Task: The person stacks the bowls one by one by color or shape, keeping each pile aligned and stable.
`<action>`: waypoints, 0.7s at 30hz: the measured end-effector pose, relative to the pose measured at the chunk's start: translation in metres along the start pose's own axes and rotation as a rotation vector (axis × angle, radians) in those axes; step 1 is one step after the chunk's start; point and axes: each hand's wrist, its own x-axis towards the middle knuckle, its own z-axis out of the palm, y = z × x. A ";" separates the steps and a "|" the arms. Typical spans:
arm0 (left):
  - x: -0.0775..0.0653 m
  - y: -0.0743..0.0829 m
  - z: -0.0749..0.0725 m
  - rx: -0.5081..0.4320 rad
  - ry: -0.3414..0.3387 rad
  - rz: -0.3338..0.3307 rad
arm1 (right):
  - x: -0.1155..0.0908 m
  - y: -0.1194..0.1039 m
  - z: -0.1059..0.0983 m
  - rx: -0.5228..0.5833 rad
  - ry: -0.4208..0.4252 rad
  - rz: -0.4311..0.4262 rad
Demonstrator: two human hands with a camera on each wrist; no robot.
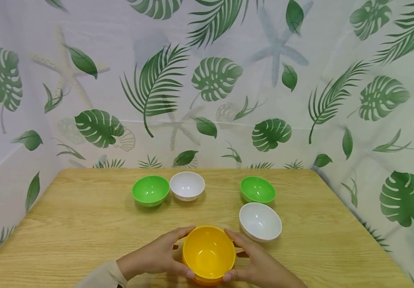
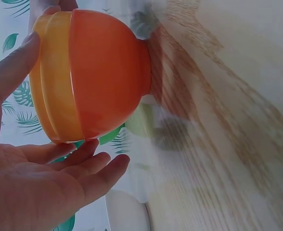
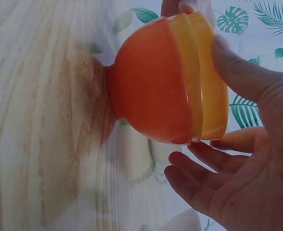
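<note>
A stack of nested bowls stands on the table in front of me in the head view. On top is a yellow bowl [image 1: 208, 246]; a second yellow band [image 2: 57, 77] shows beneath its rim in the left wrist view. Both sit inside an orange bowl [image 3: 146, 84], whose foot rests on the wood. My left hand [image 1: 158, 254] holds the yellow bowl from the left, thumb at the near rim, fingers toward the far side. Mirroring it, my right hand [image 1: 259, 260] grips the right side, its thumb also near the front rim. Lower fingers of both hands extend beside the orange bowl.
A white bowl [image 1: 260, 222] stands just beyond my right hand, with a green bowl [image 1: 258, 189] behind it. Farther back left, another green bowl [image 1: 151, 191] sits beside a white bowl [image 1: 187, 186]. Leaf-printed cloth [image 1: 228, 100] hangs behind the wooden table [image 1: 84, 224].
</note>
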 end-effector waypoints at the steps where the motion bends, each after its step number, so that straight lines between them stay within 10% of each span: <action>1: 0.000 0.000 0.000 0.003 0.000 0.000 | 0.000 0.000 0.000 0.001 -0.001 0.002; 21: -0.003 -0.002 0.000 -0.010 -0.004 -0.029 | -0.002 0.000 -0.002 -0.034 -0.025 -0.004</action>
